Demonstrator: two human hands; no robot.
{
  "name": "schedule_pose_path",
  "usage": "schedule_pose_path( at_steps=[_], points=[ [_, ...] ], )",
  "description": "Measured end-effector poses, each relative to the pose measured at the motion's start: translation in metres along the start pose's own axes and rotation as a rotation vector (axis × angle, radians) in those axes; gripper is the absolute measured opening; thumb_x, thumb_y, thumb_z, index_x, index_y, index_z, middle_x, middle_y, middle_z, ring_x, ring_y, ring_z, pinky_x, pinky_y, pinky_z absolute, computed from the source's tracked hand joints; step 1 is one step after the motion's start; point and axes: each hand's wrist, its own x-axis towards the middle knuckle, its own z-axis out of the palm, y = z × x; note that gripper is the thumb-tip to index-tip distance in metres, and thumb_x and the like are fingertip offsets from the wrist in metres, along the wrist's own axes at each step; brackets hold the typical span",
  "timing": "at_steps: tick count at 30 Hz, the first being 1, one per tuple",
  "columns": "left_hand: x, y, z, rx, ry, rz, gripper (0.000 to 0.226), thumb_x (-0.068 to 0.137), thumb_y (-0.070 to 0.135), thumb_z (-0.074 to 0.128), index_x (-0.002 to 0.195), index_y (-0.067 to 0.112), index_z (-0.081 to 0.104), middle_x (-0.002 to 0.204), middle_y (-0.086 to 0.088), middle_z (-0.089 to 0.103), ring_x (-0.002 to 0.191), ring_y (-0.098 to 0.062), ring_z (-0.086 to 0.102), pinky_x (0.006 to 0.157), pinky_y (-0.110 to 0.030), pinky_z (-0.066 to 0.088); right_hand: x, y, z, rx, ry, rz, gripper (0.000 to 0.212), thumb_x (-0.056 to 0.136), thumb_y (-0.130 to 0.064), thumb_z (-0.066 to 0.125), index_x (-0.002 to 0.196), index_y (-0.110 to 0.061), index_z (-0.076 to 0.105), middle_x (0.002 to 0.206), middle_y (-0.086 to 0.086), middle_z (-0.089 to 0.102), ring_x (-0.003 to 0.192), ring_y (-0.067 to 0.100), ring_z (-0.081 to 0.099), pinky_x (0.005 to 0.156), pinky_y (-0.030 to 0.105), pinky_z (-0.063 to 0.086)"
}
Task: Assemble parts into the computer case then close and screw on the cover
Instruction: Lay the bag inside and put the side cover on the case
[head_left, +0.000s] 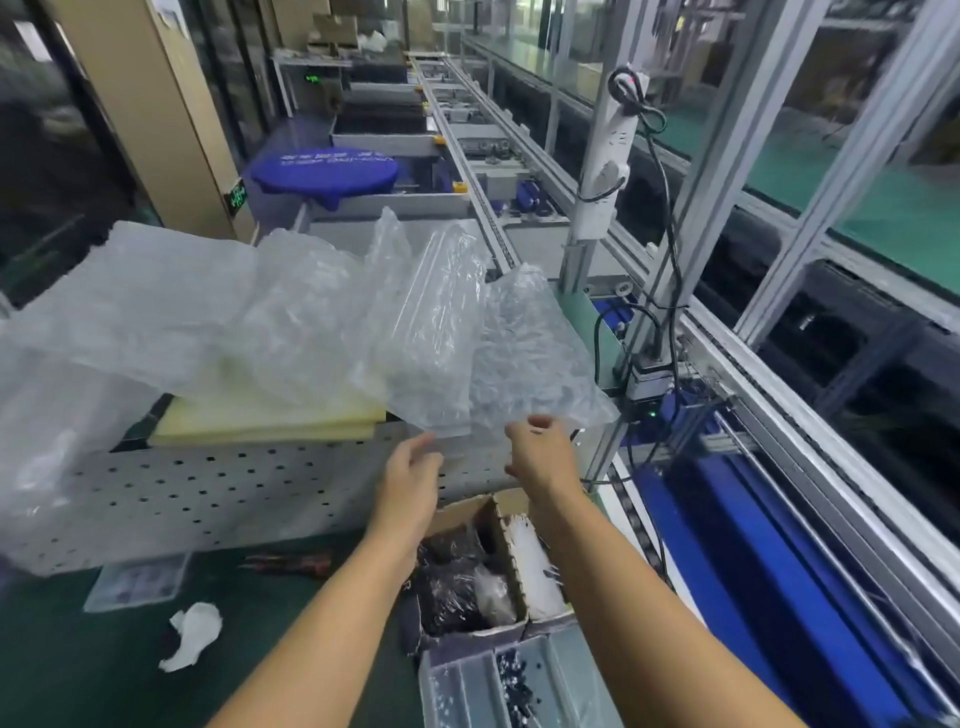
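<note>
Clear plastic bag (467, 338) at centre frame, crumpled, up in the air above the far right end of the computer case (208, 499). Right hand (540, 452) at bag's lower edge, fingers curled, pinching the plastic. Left hand (410, 470) just beside it, fingers loosely extended toward the same edge; touching or gripping, cannot tell, blurred. Case left of centre: grey perforated metal side facing camera, resting on green mat (78, 670). Yellow foam pads (260, 423) stacked on top of case, partly under more clear plastic wrap (156, 291) spreading to upper left. Red-and-black screwdriver (288, 564) on mat just below case. Crumpled white scrap (195, 634) lower left. Cardboard box (501, 525) under the forearms, black parts and white strips inside. Clear compartment tray (457, 686) at bottom centre, small dark screws in one section.
</note>
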Motion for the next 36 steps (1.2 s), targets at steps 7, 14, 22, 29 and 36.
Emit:
schedule_pose_path(
  at_steps=[7,14,22,29,36],
  points=[
    [0.024,0.007,0.023,0.061,-0.112,0.11,0.032,0.1,0.027,0.051,0.125,0.046,0.058,0.128,0.028,0.056,0.122,0.003,0.051,0.104,-0.033,0.045,0.065,-0.001,0.001,0.396,0.134,0.387,0.084,0.087,-0.041,0.078,0.149,-0.005,0.034,0.141,0.014,0.05,0.11,0.03,0.055,0.096,0.048,0.049],
    [0.059,0.028,0.057,-0.11,-0.182,0.007,0.037,0.102,0.029,0.051,0.138,0.033,0.052,0.14,0.007,0.055,0.123,-0.01,0.053,0.101,-0.031,0.046,0.075,0.004,0.002,0.454,0.047,0.191,0.016,0.09,0.003,0.057,0.104,-0.006,0.056,0.096,0.016,0.062,0.085,0.028,0.061,0.08,0.044,0.057],
    [0.073,0.036,0.058,-0.033,-0.125,0.027,0.05,0.101,0.041,0.044,0.149,0.032,0.039,0.154,0.007,0.04,0.139,-0.017,0.04,0.116,-0.046,0.033,0.041,0.008,-0.021,0.316,0.033,-0.027,0.033,0.073,-0.038,0.062,0.09,-0.014,0.047,0.08,0.008,0.054,0.078,0.025,0.058,0.071,0.042,0.047],
    [0.065,0.043,0.053,0.084,-0.09,0.035,0.051,0.101,0.024,0.043,0.151,0.018,0.037,0.156,-0.003,0.036,0.141,-0.024,0.036,0.115,-0.041,0.031,0.01,0.004,-0.063,0.799,0.048,-0.044,0.048,0.062,-0.006,0.055,0.107,-0.021,0.06,0.068,-0.008,0.066,0.054,0.01,0.058,0.058,0.029,0.05],
    [0.001,0.001,0.069,0.318,0.09,0.056,0.05,0.092,0.042,0.061,0.133,0.016,0.048,0.14,-0.012,0.04,0.121,-0.032,0.048,0.097,-0.046,0.046,-0.037,0.023,-0.103,0.894,0.235,-0.012,0.029,0.05,-0.007,0.053,0.063,-0.026,0.036,0.059,-0.004,0.032,0.059,0.02,0.031,0.073,0.032,0.04]
  ],
)
